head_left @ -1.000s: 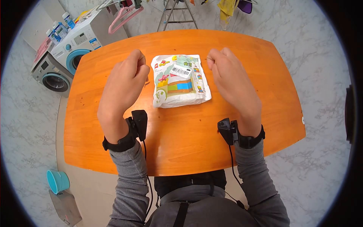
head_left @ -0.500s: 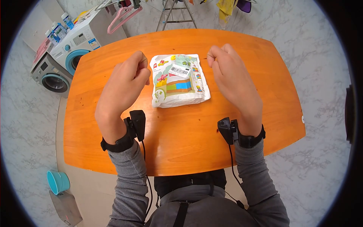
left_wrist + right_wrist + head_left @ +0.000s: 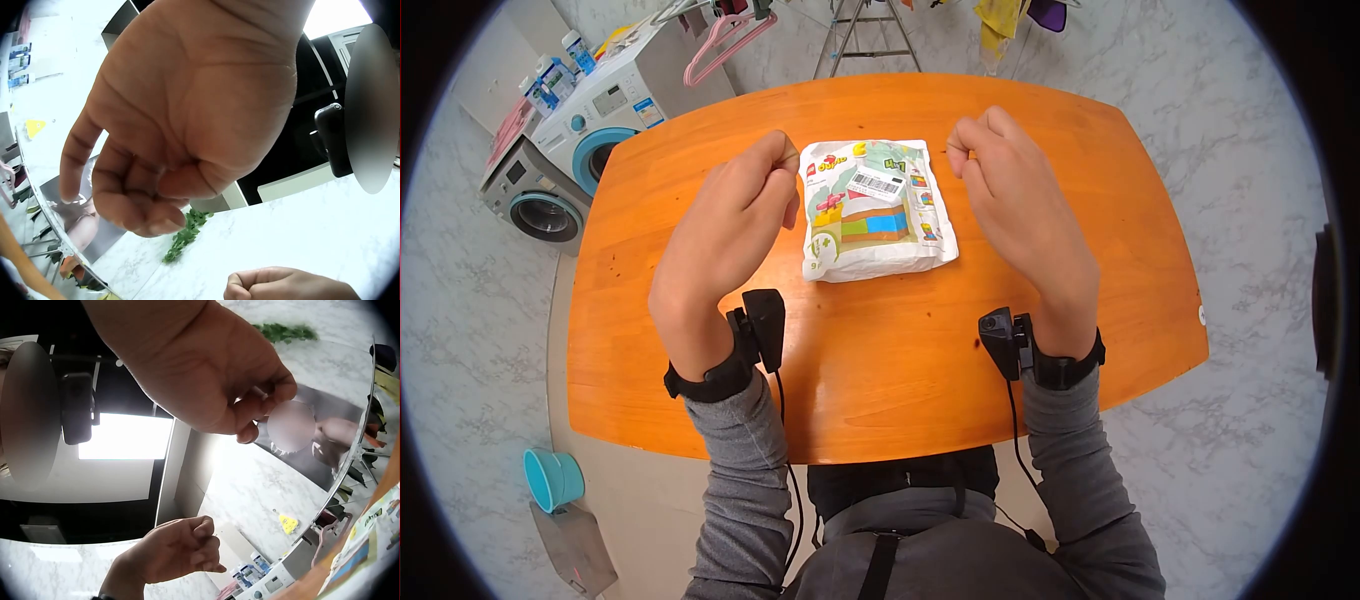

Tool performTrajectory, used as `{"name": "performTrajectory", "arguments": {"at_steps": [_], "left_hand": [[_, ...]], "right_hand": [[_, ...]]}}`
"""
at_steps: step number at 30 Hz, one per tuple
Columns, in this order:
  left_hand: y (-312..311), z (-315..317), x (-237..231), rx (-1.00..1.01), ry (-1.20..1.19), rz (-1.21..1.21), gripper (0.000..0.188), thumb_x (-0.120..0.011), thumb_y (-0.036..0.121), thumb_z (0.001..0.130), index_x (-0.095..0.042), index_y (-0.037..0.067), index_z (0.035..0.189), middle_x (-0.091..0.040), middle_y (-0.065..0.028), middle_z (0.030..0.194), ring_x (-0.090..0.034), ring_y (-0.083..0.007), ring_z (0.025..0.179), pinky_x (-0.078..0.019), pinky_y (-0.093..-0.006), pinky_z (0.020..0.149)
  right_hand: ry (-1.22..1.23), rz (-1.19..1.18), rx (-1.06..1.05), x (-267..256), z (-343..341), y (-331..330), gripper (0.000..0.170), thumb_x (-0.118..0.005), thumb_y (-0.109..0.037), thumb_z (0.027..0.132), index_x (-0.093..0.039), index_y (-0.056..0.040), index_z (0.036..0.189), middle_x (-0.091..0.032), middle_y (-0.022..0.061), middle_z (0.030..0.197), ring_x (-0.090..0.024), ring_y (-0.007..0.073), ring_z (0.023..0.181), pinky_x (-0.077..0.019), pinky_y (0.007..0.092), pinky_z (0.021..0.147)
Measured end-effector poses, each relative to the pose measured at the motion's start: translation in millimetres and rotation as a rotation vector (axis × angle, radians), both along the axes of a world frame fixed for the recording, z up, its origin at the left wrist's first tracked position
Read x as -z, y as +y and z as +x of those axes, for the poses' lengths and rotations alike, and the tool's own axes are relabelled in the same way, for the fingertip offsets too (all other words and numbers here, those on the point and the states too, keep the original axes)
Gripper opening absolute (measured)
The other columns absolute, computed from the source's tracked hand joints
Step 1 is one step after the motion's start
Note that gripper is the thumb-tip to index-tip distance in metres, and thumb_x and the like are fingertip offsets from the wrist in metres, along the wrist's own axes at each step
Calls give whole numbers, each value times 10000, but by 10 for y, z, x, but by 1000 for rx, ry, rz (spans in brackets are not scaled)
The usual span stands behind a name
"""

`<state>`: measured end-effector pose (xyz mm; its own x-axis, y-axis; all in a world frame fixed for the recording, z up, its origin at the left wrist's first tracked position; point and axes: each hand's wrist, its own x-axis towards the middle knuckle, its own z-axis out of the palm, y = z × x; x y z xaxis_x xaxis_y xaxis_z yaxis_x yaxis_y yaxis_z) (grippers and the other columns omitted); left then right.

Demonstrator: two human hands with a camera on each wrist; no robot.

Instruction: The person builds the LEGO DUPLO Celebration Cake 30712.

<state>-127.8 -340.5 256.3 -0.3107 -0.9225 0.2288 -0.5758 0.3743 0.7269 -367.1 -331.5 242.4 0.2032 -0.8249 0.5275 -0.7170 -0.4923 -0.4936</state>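
A white packet of toy bricks (image 3: 878, 262) lies flat on the wooden table, with colourful brick pictures and a barcode label on its front. My left hand (image 3: 730, 215) is held up at the packet's left side, fingertips near its upper left edge. On the other side, my right hand (image 3: 1025, 205) hovers just right of the packet. In the left wrist view the left hand (image 3: 181, 112) has loosely curled fingers with nothing in them. The right wrist view shows the right hand (image 3: 212, 378) bent loosely too, holding nothing.
The orange wooden table (image 3: 880, 390) spans the space before me. Black wrist cameras with cables hang at both wrists. Beyond the table are washing machines (image 3: 605, 110) at left, pink hangers (image 3: 725, 48) and a metal ladder (image 3: 865, 40). A blue bucket (image 3: 553, 480) stands on the floor.
Both hands stay raised beside the packet with only small shifts; the left hand has edged slightly right, closer to the packet. The packet stays lying on the table.
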Motion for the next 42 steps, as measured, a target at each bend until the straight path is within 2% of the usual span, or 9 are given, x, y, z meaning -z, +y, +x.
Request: {"name": "performTrajectory", "arguments": {"at_steps": [28,30,35,37,42], "left_hand": [[-8,-35,1,-44,21,25,159,-393,123,900,-413,-14,820,-406,-125,624,-387,-210,587,-360,-369,571],[-4,-51,1,-49,23,23,159,-396,123,900,-418,-15,823,-409,-127,627,-391,-212,591,-359,-372,573],[-9,-55,-3,-58,-12,13,166,-406,127,901,-445,-23,845,-428,-142,634,-407,-231,598,-363,-382,582],[-12,-61,-5,-44,-61,8,71,-378,70,856,-368,38,792,-384,-21,639,-368,-112,611,-335,-270,565],[-16,-58,12,-40,-53,2,81,-382,77,863,-374,36,794,-384,-21,637,-375,-112,612,-347,-267,571]], "right_hand": [[5,21,12,-10,-28,7,85,-439,-48,886,-458,6,823,-444,140,797,-461,272,739,-391,361,679],[66,64,26,-53,-21,23,177,-471,-111,931,-529,50,884,-522,199,859,-533,353,805,-446,427,732],[73,62,27,-34,-17,7,188,-471,-116,935,-528,52,871,-525,201,848,-534,355,804,-445,433,730],[70,54,24,-33,-12,3,190,-472,-117,935,-526,52,868,-525,201,846,-534,353,805,-445,433,730],[71,60,29,-35,-16,4,184,-466,-110,927,-528,54,870,-529,202,849,-530,349,807,-443,425,731]]}}
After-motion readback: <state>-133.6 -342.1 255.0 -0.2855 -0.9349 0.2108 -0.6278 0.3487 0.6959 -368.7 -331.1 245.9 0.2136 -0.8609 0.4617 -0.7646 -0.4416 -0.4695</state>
